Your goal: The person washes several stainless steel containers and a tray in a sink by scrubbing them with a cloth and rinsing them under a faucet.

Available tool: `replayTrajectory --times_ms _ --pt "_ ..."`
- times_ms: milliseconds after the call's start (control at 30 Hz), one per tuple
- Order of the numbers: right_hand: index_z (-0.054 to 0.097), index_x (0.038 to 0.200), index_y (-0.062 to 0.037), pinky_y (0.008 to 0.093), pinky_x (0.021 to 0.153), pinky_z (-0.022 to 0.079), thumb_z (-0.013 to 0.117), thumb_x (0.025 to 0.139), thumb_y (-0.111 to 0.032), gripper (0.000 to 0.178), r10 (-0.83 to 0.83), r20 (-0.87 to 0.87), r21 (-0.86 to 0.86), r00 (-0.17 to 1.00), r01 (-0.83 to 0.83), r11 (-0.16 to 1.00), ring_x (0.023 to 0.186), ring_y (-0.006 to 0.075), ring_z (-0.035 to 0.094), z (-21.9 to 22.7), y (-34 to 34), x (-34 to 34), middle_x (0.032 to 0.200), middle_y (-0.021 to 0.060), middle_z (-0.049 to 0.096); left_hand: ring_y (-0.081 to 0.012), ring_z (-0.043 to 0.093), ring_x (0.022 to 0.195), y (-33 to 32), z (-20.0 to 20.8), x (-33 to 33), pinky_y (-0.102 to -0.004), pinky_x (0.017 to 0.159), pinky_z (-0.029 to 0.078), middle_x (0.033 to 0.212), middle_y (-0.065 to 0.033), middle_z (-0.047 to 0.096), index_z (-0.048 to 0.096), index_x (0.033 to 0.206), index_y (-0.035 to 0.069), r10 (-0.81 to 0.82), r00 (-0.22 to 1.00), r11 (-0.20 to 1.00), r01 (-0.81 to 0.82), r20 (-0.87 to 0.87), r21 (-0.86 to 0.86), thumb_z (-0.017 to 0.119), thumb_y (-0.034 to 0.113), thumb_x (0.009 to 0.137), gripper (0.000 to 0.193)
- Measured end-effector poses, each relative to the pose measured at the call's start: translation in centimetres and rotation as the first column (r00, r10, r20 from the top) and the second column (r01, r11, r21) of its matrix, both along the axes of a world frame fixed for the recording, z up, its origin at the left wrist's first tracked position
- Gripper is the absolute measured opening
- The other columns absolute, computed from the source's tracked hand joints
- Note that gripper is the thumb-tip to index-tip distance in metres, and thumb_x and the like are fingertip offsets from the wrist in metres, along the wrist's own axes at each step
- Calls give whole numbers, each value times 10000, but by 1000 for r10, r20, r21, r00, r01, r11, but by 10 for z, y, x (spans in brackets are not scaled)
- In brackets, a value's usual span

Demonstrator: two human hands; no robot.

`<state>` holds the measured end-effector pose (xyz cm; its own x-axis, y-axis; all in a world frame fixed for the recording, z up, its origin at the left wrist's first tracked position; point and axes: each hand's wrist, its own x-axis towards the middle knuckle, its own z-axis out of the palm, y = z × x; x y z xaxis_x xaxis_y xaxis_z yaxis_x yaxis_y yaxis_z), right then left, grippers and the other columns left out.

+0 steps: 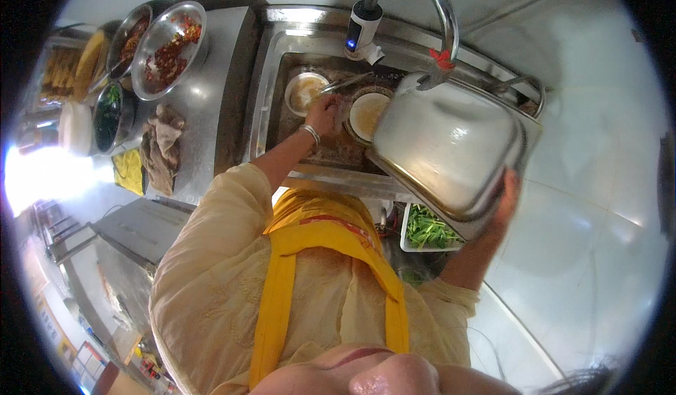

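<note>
Inside the steel sink (262, 106), my left hand (323, 115) has its fingers drawn together. Whatever it may hold is too blurred to make out. A small white bowl (296, 93) with brownish contents lies just past it, and a slim metal utensil (350, 80) slants from that bowl to the right. Beside my hand on the right is a second round dish (365, 117) with a pale rim and tan contents. My right hand (505, 192) grips the near right edge of a large rectangular steel pan (447, 141), which is tilted over the right part of the sink.
A curved chrome faucet (449, 25) with a white body rises behind the sink. On the left counter stand a steel bowl of chopped red chillies (169, 53), a bowl of greens (109, 117) and a crumpled brown cloth (161, 148). Below the pan sits a white basket of green vegetables (431, 229).
</note>
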<state>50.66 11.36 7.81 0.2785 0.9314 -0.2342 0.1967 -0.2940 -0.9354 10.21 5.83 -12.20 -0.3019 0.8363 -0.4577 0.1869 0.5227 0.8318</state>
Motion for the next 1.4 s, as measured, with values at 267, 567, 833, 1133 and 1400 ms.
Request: replayTrajectory --times_ms 267,567,833,1133,1400 --pt "583 1040 13 330 776 473 746 617 -175 491 381 180 -65 907 -376 924 825 192 601 101 -14 19 919 80 636 -301 580 1013 66 76 3 -389 816 486 1244 -126 505 462 1282 100 24 908 836 212 -418 507 520 94 871 415" --pt "588 858 -79 411 695 477 642 771 -153 127 536 833 -330 141 -651 684 813 304 582 -6 -8 2 831 85 582 -316 540 1088 126 28 3 -401 884 491 1329 -127 424 435 1271 82 -84 465 623 715 -882 317 530 74 850 432" --pt "606 914 -97 435 785 461 606 764 -93 151 531 847 -396 -14 -683 614 920 321 551 -109 -13 24 924 99 562 -318 560 1050 80 13 -13 -413 810 508 1316 -132 432 397 1309 61 -164 478 711 664 -863 232 529 73 838 490" --pt "499 1272 -124 404 958 399 638 808 -103 485 571 633 -140 523 -648 749 1146 284 485 -89 -28 -36 1184 113 534 -242 621 773 13 89 -6 -379 681 500 1049 -125 596 520 1216 96 -120 962 970 167 -247 179 555 122 863 356" --pt "450 1306 -122 416 962 404 504 910 -438 510 100 -882 -224 461 -595 772 1132 227 513 -121 -45 -197 1224 66 527 -171 613 760 -28 175 24 -304 683 504 936 -94 630 564 1079 21 -179 980 896 201 -92 396 552 65 846 238"
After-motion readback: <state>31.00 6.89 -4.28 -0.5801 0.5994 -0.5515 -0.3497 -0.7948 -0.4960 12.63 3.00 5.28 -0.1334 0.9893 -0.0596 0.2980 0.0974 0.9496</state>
